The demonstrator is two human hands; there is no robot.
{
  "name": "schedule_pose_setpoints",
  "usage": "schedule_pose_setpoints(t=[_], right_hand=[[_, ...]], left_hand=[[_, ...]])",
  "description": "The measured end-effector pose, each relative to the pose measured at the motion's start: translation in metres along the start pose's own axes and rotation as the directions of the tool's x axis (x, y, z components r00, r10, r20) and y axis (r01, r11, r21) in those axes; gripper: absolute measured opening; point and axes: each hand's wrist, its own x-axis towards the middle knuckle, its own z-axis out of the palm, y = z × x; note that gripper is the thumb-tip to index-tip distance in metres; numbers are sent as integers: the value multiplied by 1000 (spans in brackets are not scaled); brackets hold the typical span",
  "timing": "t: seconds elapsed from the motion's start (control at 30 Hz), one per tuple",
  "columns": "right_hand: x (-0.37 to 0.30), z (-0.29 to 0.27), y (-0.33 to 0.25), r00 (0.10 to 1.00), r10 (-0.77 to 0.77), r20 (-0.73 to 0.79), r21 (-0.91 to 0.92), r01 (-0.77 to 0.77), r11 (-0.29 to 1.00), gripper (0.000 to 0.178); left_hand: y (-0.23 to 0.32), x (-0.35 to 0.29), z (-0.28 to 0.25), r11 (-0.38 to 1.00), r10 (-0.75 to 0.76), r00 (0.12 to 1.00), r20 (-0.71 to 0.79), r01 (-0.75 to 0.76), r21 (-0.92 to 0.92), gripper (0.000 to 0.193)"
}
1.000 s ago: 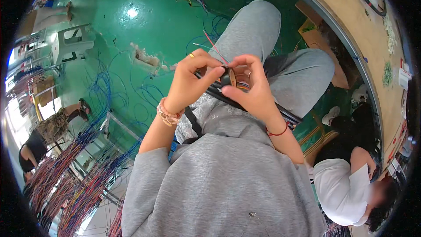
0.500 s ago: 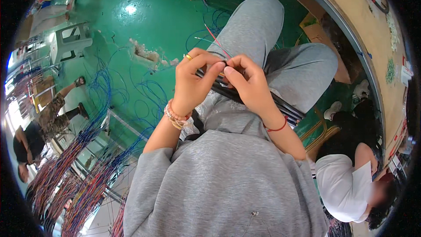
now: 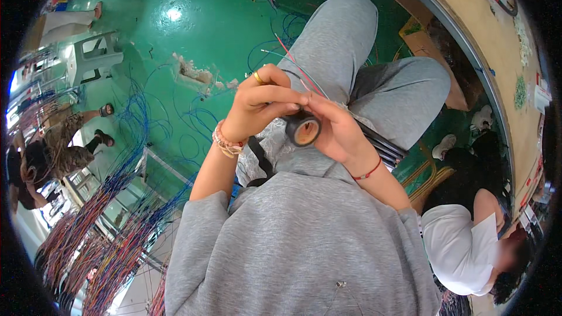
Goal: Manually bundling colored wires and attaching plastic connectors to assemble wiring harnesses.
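A roll of black tape [image 3: 304,131] with a tan core hangs between my hands, its open face turned up toward me. My left hand [image 3: 257,102] is closed, thumb and forefinger pinching at the roll's upper edge. My right hand [image 3: 339,126] meets those fingertips, its fingers pressed together and its palm beside the roll; what its fingertips pinch is hidden. Thin red wire [image 3: 287,51] and a pale wire [image 3: 275,53] run out past the fingers over my thigh. A bundle of black cables [image 3: 383,146] lies across my lap, partly beneath my right wrist.
Blue wires [image 3: 137,114] lie looped on the green floor [image 3: 175,41]. Thick bundles of coloured wires [image 3: 82,246] hang at left, near a plastic stool [image 3: 96,55] and another person. At right are a table [image 3: 497,29], a cardboard box [image 3: 427,52] and a person in white [image 3: 453,248].
The tape roll, mostly hidden before, now shows below my fingertips. My right hand has turned its palm toward the roll, and my left fingers have straightened. The person at left has shifted.
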Motion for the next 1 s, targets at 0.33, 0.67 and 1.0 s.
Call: schedule_pose_setpoints(t=[0.33,0.67,1.0], right_hand=[[10,-12,1,968,70,242,-191,-23,981,27],[2,-11,16,998,23,-61,-136,-32,990,16],[23,-1,29,939,-255,-229,-170,220,961,12]], left_hand=[[0,1,-4,999,-46,997,69,46,-3,21],[7,-4,-10,946,-314,941,126,299,122,21],[22,-10,0,669,-684,729,-25,615,-417,19]])
